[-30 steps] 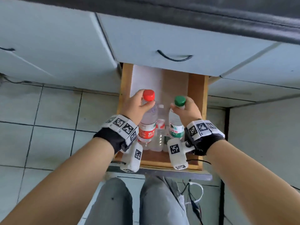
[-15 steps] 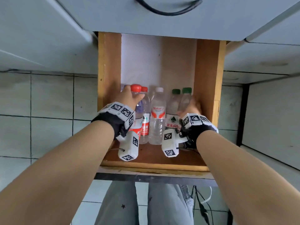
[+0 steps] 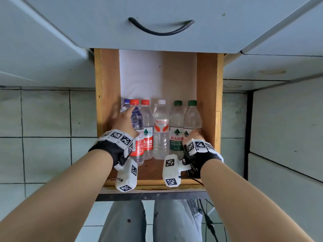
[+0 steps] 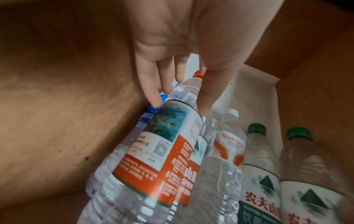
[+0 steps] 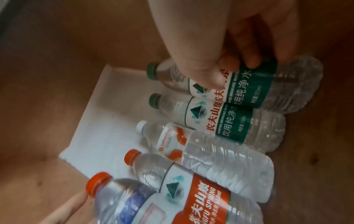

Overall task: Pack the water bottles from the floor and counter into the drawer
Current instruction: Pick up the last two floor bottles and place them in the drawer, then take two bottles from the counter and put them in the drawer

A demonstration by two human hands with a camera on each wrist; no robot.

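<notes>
While looking down from the head: shows an open wooden drawer (image 3: 106, 84) in mid frame, lined at the back with a white paper sheet (image 3: 139, 75), under a grey drawer front with a black handle (image 3: 160, 30). Holds six clear plastic water bottles lying in a row, caps toward the top of the frame: from the left a blue-capped bottle (image 3: 127, 101), a near red-capped bottle (image 3: 137, 119) partly over it, a second red-capped bottle (image 3: 147, 119), a white-capped bottle (image 3: 161, 130), a green-capped bottle (image 3: 176, 123) and a rightmost green-capped bottle (image 3: 192, 117) against the right wall. Left hand (image 3: 123, 122), blurred, on the near red-capped bottle; right hand (image 3: 193, 136) at the rightmost green-capped bottle's label. Grey tiled floor (image 3: 43, 110) on both sides.

From the left wrist: left hand (image 4: 172, 37) spread narrowly, fingers (image 4: 151, 84) and thumb nearly straight on either side of the near red-capped bottle (image 4: 162, 151) at its shoulder, one fingertip touching the blue-capped bottle (image 4: 147, 118) beneath. White-capped bottle (image 4: 229, 136) and both green-capped ones at lower right.

From the right wrist: right hand (image 5: 210, 37) at the top, thumb and curled fingers pinching the rightmost green-capped bottle (image 5: 249, 87) across its green label. Green-capped bottle (image 5: 229, 121) just below, touching it; red-capped pair at the bottom.
</notes>
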